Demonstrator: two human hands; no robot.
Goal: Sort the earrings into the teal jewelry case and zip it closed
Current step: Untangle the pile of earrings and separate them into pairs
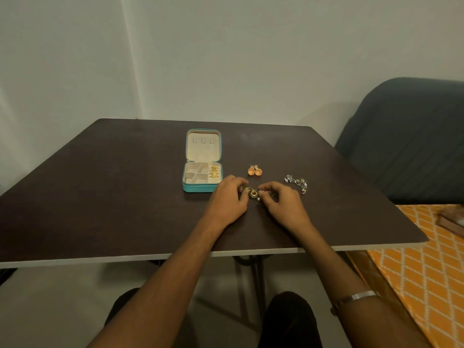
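Note:
The teal jewelry case (198, 188) lies open on the dark table (100, 197), its cream lid flat behind it. Gold earrings (214, 171) sit in its right compartment. Just right of the case, my left hand (227, 199) and my right hand (282, 202) meet over a green and gold earring pair (252, 193). The fingertips of both hands pinch it from either side, low over the tabletop. Two round orange earrings (254, 171) lie behind my hands. A silver dangling pair (297, 183) lies to the right.
A grey padded chair (406, 141) stands past the table's right edge. An orange patterned cloth (414, 259) covers a surface at lower right, with a brown object (452, 221) on it. A pale wall rises behind the table.

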